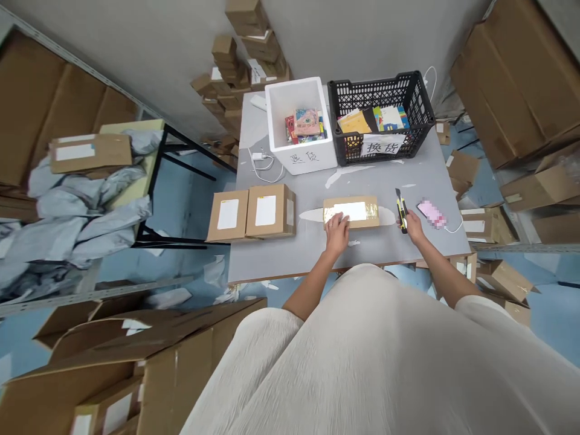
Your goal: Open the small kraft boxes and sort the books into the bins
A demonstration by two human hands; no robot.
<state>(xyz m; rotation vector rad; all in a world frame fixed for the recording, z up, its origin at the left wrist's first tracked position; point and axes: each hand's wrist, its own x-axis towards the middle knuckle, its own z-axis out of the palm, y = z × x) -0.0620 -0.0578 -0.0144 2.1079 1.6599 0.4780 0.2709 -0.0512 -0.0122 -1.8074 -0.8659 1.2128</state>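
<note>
A long, taped cardboard box (372, 212) with a white label lies on the grey table (281, 257) in front of me. My left hand (337, 231) rests on the box's near left part, its fingers spread over the edge. To the right of the box, my right hand (411, 226) is closed round a yellow and black box cutter (401, 208), whose dark blade end points away from me. Two labelled cardboard boxes, one (234, 231) at the table's left edge and another (281, 211) beside it, stand side by side.
At the back are a white foam bin (312, 160) with books and a black crate (385, 158) with books and packets. A pink, pixelated item (431, 214) with a white cable lies at the right. Grey parcels (49, 205) are piled at the far left.
</note>
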